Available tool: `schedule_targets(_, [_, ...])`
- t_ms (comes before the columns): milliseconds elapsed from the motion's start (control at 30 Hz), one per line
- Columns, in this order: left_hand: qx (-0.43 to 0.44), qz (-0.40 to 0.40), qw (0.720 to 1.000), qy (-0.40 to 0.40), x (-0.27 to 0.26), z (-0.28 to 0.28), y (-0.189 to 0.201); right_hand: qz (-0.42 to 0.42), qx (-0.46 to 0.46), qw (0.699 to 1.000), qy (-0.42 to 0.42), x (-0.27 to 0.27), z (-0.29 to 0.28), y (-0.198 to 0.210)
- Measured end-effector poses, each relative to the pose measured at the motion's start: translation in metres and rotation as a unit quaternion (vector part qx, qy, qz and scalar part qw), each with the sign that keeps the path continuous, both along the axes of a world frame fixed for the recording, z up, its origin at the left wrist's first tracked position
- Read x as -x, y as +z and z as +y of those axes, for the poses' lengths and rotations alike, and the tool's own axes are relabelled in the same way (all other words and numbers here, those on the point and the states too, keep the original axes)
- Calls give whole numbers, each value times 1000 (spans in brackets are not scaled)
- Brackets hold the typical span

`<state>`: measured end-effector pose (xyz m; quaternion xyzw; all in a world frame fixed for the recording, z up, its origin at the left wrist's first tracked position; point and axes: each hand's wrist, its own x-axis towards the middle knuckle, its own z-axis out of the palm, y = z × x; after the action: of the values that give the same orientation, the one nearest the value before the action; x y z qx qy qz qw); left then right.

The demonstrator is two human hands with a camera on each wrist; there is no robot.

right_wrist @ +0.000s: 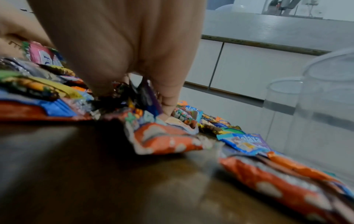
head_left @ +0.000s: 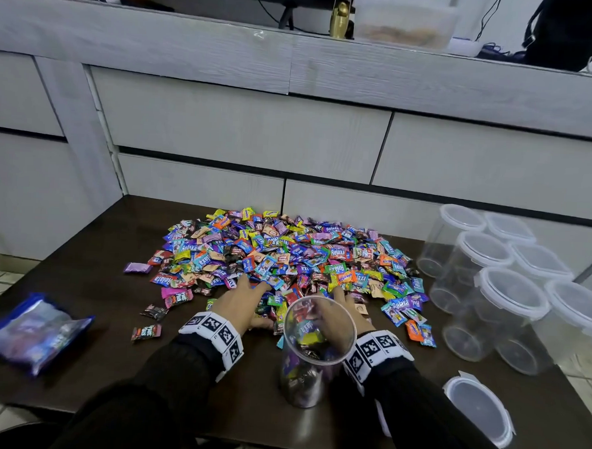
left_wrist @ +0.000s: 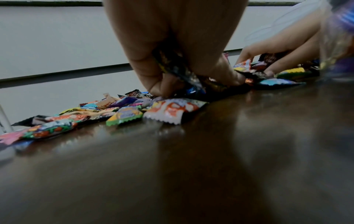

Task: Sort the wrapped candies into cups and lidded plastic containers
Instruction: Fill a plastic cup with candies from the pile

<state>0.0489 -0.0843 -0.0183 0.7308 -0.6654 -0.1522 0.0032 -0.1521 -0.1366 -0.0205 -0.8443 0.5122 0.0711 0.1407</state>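
— What are the hands doing?
— The left hand (head_left: 246,299) is down at the near edge of the candy pile (head_left: 286,254), its thumb and fingers (left_wrist: 162,84) curled round a few dark-wrapped candies (left_wrist: 184,75), gripping them against the counter (head_left: 109,362). The right hand (head_left: 338,315) is just beside it, behind the clear cup (head_left: 311,355); its fingers (right_wrist: 168,103) are bent down into the wrappers and closed on a small bunch of candies (right_wrist: 134,94).
— And the cup?
— It stands upright between the two wrists, partly filled with mixed wrapped candies, right at the pile's near edge.
— Where is the rest of the candy?
— Spread in one broad heap across the middle of the dark counter, with a few strays to the left, such as a purple one (head_left: 137,268).
— Containers?
— A cluster of clear lidded plastic containers (head_left: 510,304) stands at the right side of the counter, near the pile. One loose lid (head_left: 480,409) lies flat at the near right. A blue plastic bag (head_left: 32,330) lies at the near left, well apart from the pile.
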Motion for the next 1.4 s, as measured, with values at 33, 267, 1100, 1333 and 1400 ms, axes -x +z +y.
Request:
schedule_targets(33, [-1, 1, 1000, 4, 0, 0, 2, 8, -7, 1000, 7, 2, -2, 0])
schedule_targets(267, [65, 3, 998, -5, -3, 3, 7, -37, -20, 999, -16, 10, -12, 6])
schedule_targets(1100, [380, 294, 876, -34, 48, 33, 117, -337, 161, 922, -101, 55, -8, 47])
schedule_targets(1333, [266, 174, 934, -164, 80, 49, 105, -413, 211, 884, -61, 47, 8, 75])
schedule_targets(1400, [243, 155, 941, -177, 83, 51, 98, -434, 205, 876, -41, 42, 14, 82])
